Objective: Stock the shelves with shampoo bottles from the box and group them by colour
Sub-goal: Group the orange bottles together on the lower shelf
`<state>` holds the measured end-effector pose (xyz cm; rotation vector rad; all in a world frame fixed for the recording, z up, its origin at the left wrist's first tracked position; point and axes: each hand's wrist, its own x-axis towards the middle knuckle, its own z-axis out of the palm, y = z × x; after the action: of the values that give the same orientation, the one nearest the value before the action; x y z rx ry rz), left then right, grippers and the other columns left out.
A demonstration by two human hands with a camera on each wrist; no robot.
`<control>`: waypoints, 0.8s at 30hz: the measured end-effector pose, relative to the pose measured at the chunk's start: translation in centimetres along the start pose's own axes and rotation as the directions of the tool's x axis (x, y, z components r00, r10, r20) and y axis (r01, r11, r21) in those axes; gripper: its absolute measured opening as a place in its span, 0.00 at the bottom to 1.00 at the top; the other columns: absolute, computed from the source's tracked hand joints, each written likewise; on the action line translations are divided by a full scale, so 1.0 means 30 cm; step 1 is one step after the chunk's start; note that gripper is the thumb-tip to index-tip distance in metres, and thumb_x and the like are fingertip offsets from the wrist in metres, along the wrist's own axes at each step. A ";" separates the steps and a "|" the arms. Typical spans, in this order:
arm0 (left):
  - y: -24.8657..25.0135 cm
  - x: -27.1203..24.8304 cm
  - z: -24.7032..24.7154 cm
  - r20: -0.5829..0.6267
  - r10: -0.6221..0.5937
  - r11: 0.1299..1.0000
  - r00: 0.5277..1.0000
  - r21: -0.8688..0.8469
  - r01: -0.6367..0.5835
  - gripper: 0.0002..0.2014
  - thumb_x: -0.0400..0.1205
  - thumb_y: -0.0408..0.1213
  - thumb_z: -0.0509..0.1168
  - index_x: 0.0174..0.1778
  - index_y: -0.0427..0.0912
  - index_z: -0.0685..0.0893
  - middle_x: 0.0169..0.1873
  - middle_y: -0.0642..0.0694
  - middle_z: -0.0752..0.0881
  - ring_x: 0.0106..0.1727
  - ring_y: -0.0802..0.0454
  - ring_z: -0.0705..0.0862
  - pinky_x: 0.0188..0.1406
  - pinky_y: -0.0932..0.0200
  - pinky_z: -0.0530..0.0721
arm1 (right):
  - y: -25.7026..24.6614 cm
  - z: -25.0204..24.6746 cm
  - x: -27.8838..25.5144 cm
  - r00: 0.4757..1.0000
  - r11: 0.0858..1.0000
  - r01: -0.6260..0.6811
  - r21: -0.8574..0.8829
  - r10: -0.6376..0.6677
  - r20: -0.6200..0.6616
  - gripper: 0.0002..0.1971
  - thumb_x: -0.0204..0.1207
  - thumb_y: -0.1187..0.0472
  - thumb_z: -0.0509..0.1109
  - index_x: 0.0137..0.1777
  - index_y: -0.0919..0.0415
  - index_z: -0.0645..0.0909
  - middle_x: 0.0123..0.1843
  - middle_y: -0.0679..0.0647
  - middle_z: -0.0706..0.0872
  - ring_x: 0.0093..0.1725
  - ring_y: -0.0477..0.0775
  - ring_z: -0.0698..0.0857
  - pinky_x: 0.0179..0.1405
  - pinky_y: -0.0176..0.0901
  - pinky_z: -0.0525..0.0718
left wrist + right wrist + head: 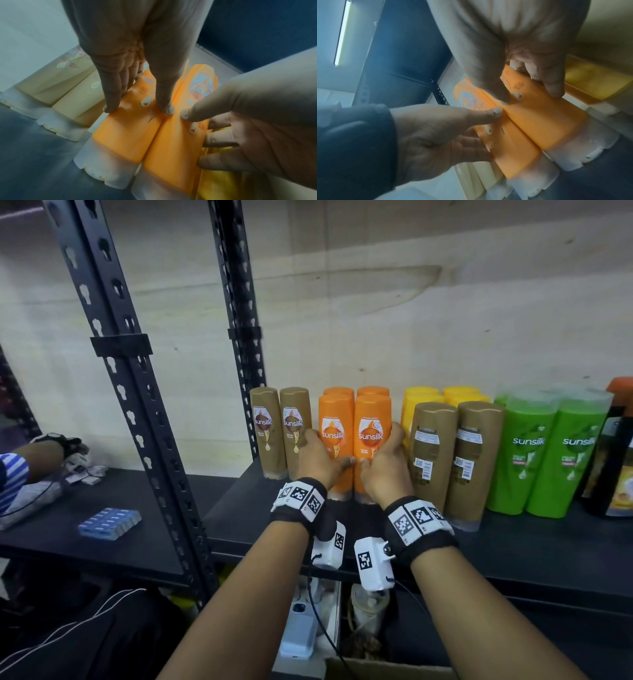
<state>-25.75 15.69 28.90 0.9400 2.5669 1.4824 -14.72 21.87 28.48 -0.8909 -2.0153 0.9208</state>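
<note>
On the dark shelf (pixel 239 518) the two front orange Sunsilk bottles (pixel 354 446) stand upright on their caps, side by side and touching, long axes vertical. The left hand (pixel 317 455) wraps the outer left flank of the left one and the right hand (pixel 387 463) wraps the outer right flank of the right one, thumbs pressed on the front faces near the seam. Each grip is curled round its own bottle, squeezing the pair together between the palms. The pair lies straight ahead of both wrists, neither hand nearer. Just left stand two brown Sunsilk bottles (pixel 281 433), close but apart. On the right, two more brown bottles (pixel 455 460) stand nearer the edge with their back labels showing, in front of the yellow bottles (pixel 442 398); I judge these still ungrouped. Green bottles (pixel 544 453) follow further right.

Two more orange caps show behind the pair, bodies hidden. The box (pixel 387 669) is cut off at the bottom edge, its contents unclear. The wrist views are washed out.
</note>
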 end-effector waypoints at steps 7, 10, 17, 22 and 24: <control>0.019 0.008 -0.002 0.027 -0.014 0.999 1.000 -0.034 0.015 0.40 0.74 0.44 0.83 0.75 0.43 0.66 0.73 0.39 0.80 0.73 0.37 0.82 0.71 0.41 0.80 | -0.006 -0.007 0.016 1.000 0.999 -0.009 0.032 0.008 0.022 0.43 0.84 0.61 0.71 0.88 0.51 0.43 0.81 0.62 0.72 0.76 0.67 0.79 0.74 0.68 0.79; 0.021 0.006 -0.003 0.038 -0.017 0.999 0.999 -0.035 0.018 0.40 0.74 0.44 0.82 0.76 0.43 0.65 0.74 0.39 0.80 0.74 0.37 0.81 0.71 0.40 0.80 | -0.006 -0.007 0.016 1.000 0.999 -0.012 0.046 0.011 0.024 0.43 0.85 0.61 0.70 0.88 0.50 0.43 0.81 0.61 0.72 0.75 0.68 0.79 0.74 0.68 0.80; 0.023 -0.010 -0.010 0.060 -0.017 1.000 0.998 -0.008 0.018 0.41 0.75 0.45 0.81 0.77 0.43 0.63 0.75 0.39 0.79 0.74 0.36 0.81 0.72 0.40 0.79 | 0.000 -0.009 -0.008 0.999 0.999 -0.021 0.033 0.019 0.046 0.47 0.85 0.58 0.71 0.90 0.48 0.39 0.83 0.60 0.70 0.77 0.67 0.77 0.75 0.69 0.79; 0.013 -0.045 -0.035 0.144 -0.017 0.997 0.989 0.081 0.006 0.37 0.81 0.45 0.76 0.82 0.43 0.66 0.75 0.41 0.80 0.74 0.39 0.80 0.75 0.43 0.78 | 0.027 -0.027 -0.053 0.985 0.995 -0.102 0.002 0.101 0.140 0.45 0.85 0.50 0.70 0.90 0.55 0.44 0.83 0.59 0.72 0.79 0.67 0.77 0.76 0.68 0.78; 0.001 -0.078 -0.044 0.138 0.004 0.996 0.990 0.088 -0.016 0.30 0.83 0.46 0.74 0.79 0.43 0.73 0.71 0.42 0.84 0.71 0.41 0.83 0.72 0.45 0.81 | 0.040 -0.039 -0.084 0.985 0.997 -0.062 -0.036 0.067 0.161 0.42 0.86 0.48 0.69 0.91 0.56 0.47 0.84 0.58 0.71 0.80 0.66 0.75 0.78 0.65 0.77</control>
<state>-24.26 13.47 29.03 1.0273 2.5506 1.2670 -12.19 20.79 27.21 -0.9285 -2.1544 1.0295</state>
